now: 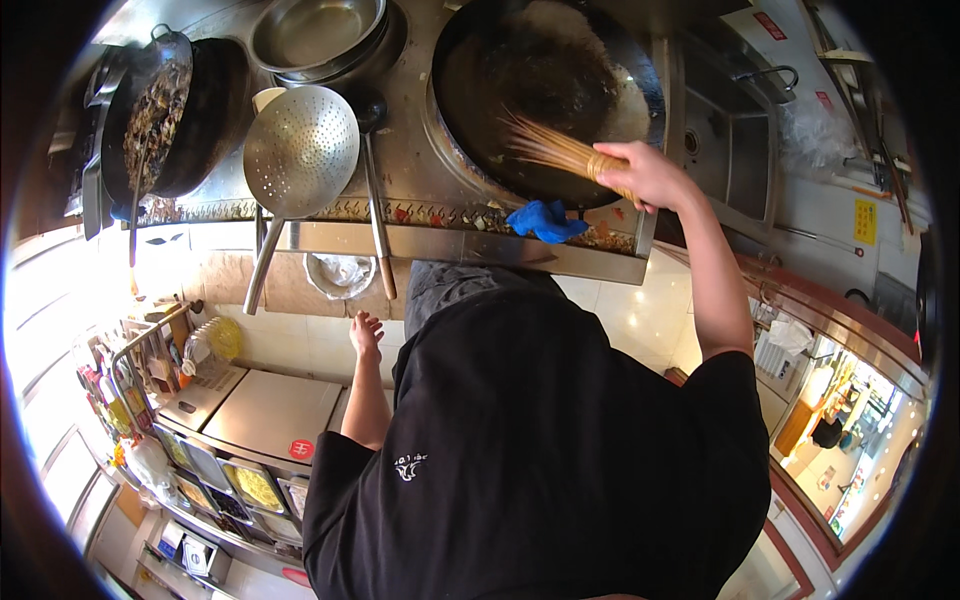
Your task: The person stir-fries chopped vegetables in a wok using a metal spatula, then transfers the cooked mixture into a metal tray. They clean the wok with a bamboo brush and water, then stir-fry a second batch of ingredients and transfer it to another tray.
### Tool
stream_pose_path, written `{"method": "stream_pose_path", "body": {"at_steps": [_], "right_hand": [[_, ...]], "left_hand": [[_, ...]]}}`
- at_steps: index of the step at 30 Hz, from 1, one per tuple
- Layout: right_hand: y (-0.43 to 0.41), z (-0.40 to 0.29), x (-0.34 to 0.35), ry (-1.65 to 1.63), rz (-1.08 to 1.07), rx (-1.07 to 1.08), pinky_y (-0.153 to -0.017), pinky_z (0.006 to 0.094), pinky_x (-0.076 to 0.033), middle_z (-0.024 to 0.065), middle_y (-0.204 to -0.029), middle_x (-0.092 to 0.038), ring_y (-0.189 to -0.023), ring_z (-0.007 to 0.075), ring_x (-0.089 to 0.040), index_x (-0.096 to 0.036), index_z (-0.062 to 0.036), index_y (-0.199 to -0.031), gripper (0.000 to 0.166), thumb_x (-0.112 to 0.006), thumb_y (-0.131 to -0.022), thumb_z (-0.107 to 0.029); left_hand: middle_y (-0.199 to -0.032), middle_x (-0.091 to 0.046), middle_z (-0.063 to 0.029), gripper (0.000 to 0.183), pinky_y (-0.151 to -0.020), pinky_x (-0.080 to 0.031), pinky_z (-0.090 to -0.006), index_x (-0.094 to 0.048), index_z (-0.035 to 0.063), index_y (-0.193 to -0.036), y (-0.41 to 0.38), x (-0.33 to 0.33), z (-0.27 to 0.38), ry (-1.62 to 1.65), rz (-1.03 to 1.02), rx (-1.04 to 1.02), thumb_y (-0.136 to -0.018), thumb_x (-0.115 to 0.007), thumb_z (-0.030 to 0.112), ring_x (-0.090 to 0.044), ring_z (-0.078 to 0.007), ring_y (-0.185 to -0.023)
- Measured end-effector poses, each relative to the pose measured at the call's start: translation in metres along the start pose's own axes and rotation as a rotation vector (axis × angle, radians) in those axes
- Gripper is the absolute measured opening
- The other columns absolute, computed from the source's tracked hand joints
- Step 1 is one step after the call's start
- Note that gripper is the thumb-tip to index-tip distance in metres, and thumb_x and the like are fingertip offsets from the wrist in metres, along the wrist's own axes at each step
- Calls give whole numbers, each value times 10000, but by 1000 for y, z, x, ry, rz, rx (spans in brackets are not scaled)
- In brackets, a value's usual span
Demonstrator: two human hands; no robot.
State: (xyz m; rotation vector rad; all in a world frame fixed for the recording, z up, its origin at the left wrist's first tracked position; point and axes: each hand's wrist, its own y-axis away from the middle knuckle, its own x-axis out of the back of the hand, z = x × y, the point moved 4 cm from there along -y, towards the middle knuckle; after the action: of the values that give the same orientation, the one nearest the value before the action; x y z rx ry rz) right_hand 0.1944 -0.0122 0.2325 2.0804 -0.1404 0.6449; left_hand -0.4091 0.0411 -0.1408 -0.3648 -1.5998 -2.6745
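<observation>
My right hand (646,176) grips the bound handle of a bamboo wok brush (559,150). The brush's splayed bristles reach over the inside of a large dark wok (517,82), which has liquid and pale foam along its far and right sides. Below the wok's near rim, a crumpled blue cloth (547,221) lies on the front ledge of the steel stove. Hanging low beside my body, my left hand (366,331) holds nothing, its fingers loosely bent and apart. It is nearest to the wooden handle end of a ladle (376,217).
A perforated skimmer (301,150) rests left of the ladle, its handle jutting past the stove edge. Metal pans (319,34) are stacked behind it. Another wok (217,112) sits far left beside a strainer of cooked food (157,112). A sink (731,142) stands right.
</observation>
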Motion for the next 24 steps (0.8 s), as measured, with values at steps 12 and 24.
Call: {"method": "stream_pose_path", "body": {"at_steps": [12, 24], "right_hand": [[25, 11, -12, 85, 57, -27, -487, 318, -472, 87, -713, -648, -474, 158, -559, -501, -133, -1439, 594, -679, -878, -209], [43, 7, -21, 27, 54, -7, -618, 315, -519, 115, -865, -694, -609, 151, -608, -523, -125, -1419, 597, -700, -857, -222]], "left_hand": [[-836, -605, -39, 361, -626, -473, -336, -571, 74, -1100, -10, -26, 13, -129, -71, -100, -955, -533, 402, -599, -147, -732], [-857, -610, -63, 391, -614, -473, -316, -578, 58, -1138, -12, -30, 23, -193, -112, -145, -976, -518, 409, -586, -151, -731]]}}
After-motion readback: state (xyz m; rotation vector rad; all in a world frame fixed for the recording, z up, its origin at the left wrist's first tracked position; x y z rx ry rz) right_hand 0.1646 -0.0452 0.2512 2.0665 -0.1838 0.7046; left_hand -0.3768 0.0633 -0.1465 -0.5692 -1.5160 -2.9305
